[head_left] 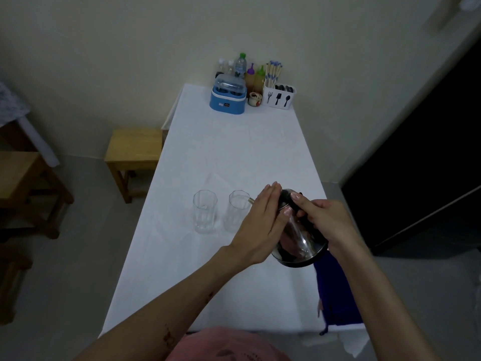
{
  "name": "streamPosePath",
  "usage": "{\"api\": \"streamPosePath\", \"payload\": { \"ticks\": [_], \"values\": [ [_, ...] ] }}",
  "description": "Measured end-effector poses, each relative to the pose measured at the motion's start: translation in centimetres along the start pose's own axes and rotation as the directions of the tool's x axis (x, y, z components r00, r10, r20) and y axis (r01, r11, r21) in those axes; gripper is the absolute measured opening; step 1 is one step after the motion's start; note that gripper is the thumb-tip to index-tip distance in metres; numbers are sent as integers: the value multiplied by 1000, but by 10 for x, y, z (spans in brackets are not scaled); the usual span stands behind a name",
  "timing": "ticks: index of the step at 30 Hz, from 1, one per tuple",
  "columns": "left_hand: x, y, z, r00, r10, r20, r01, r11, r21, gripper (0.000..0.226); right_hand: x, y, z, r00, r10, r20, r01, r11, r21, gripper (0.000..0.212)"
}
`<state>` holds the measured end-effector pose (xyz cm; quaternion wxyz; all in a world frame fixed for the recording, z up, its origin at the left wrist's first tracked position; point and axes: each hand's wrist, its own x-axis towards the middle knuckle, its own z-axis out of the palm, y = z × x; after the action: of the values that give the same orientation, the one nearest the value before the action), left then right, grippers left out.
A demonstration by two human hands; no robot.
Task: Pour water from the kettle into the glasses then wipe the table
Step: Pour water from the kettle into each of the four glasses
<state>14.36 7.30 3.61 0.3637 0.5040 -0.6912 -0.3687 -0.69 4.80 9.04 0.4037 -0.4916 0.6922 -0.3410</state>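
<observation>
We note kettle [299, 235] tilted, spout at rim of right glass [238, 211]; left glass [204, 211] beside it on worktop [234, 152]. R hand [325, 220] fingers grip handle; L hand [263, 222] fingers straight, pressed together against kettle side

We see two bare forearms with no sleeves, watch or rings on them. The left hand [263, 225] and right hand [325, 222] wear no gloves, and the nails look pale and glossy. Dark reddish marks dot the left forearm [182, 316]. A pink garment [223, 345] with dark print covers the torso.
</observation>
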Motion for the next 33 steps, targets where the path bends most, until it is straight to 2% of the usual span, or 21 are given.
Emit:
{"api": "streamPosePath", "payload": {
  "ticks": [22,29,33],
  "values": [
    [5,4,-3,999,41,1,-41,999,3,61,-13,-17,-6,999,-23,-25,24,999,30,45],
    [3,-4,-2,998,56,34,-56,998,19,61,-12,-4,2,998,23,-54,-20,998,55,45],
    [-1,-16,-4,993,65,95,-70,996,48,59,-17,12,14,988,113,-107,-99,986,131,45]
  ]
}}
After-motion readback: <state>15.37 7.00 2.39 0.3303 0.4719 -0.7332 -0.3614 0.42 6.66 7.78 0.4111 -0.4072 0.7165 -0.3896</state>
